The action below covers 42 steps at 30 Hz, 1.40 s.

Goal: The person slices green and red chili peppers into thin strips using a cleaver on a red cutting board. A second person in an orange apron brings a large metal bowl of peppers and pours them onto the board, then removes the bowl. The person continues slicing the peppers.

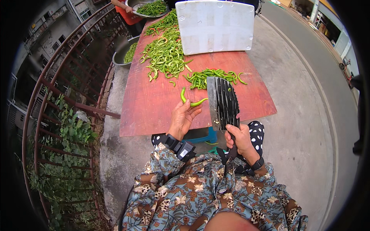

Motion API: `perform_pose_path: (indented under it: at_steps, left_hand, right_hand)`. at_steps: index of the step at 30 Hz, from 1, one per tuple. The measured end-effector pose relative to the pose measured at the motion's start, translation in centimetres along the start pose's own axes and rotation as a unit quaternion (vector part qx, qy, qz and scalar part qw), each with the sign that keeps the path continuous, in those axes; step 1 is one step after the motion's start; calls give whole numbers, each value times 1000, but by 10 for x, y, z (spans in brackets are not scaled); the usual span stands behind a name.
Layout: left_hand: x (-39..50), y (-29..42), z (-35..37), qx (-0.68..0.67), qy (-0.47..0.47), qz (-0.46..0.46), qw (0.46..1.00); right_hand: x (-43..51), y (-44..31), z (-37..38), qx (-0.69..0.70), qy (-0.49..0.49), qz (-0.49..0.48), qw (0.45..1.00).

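Between thumb and fingers, my left hand (184, 117) pinches a curved green chili pepper (194, 103) above the near part of a red wooden table (150, 112). My right hand (239, 140) grips the handle of a cleaver (222, 101), its broad dark blade held up, with the pale edge facing left towards the pepper. Bits of seed and a small green piece stick to the blade. Just beyond the blade lies a small heap of whole green peppers (199, 79), partly hidden by it. Farther left, a larger pile of split green peppers (166, 55) spreads along the table.
A white foam box (215, 29) stands on the table at the far right. Beside the table's left edge, a metal basin (118, 56) holds green pieces. At the far end, another person's hand (129, 9) holds a basin of peppers (152, 8). A rusty railing (62, 65) runs along the left.
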<state>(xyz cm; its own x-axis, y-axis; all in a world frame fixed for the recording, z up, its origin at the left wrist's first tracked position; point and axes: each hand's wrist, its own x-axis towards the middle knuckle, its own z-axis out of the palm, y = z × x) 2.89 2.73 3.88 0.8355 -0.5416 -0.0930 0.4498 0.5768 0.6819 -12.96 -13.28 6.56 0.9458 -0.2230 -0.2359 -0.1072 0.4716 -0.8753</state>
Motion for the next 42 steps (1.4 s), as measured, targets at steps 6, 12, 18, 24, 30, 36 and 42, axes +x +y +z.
perform_pose_path:
  at_steps: [6, 12, 18, 24, 30, 36, 42]
  left_hand:
    - [0, 3, -2, 46, 8, 15, 999]
    - [-3, 8, 4, 39, 13, 38, 998]
    - [2, 10, 1, 31, 20, 27, 999]
    - [3, 11, 0, 39, 1, 28, 999]
    - [1, 8, 3, 34, -8, 20, 999]
    - [2, 2, 5, 25, -19, -19, 999]
    - [0, -7, 14, 13, 34, -31, 999]
  right_hand:
    - [0, 0, 0, -37, -2, 27, 999]
    - [-2, -1, 0, -49, 15, 65, 997]
    - [1, 0, -5, -69, -4, 84, 994]
    - [1, -1, -7, -75, -15, 99, 992]
    - [3, 1, -8, -69, -7, 106, 992]
    - [3, 2, -9, -74, -12, 100, 992]
    - [3, 6, -1, -54, 27, 85, 995]
